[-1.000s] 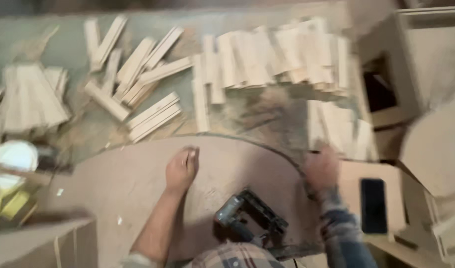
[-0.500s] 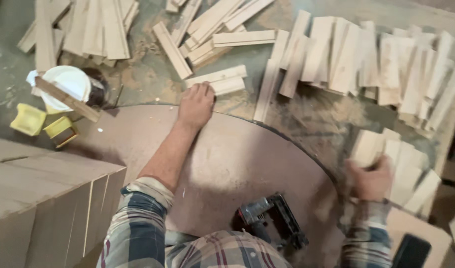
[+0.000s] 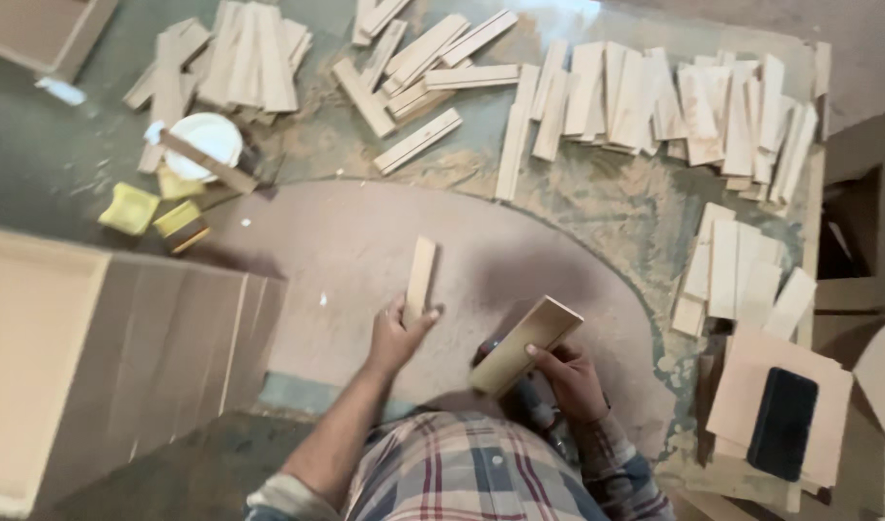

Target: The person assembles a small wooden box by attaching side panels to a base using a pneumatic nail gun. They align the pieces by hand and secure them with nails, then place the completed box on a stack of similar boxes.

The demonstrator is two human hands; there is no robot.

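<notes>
Head view: each hand grips a wood slat.

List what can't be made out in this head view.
- Power tool: mostly hidden behind the wooden block in the right hand; its type is unclear.
- Left hand: its grip on the narrow wood strip is seen from behind, fingertips hidden.
- Large board box: cut off by the left edge.
- White tub: contents too blurred to tell.

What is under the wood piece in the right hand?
Under the wide wood piece held by the right hand, a dark tool shows only as slivers at its lower edge. Most of it is covered, so its type is unclear. The round brown board lies beneath.
</notes>
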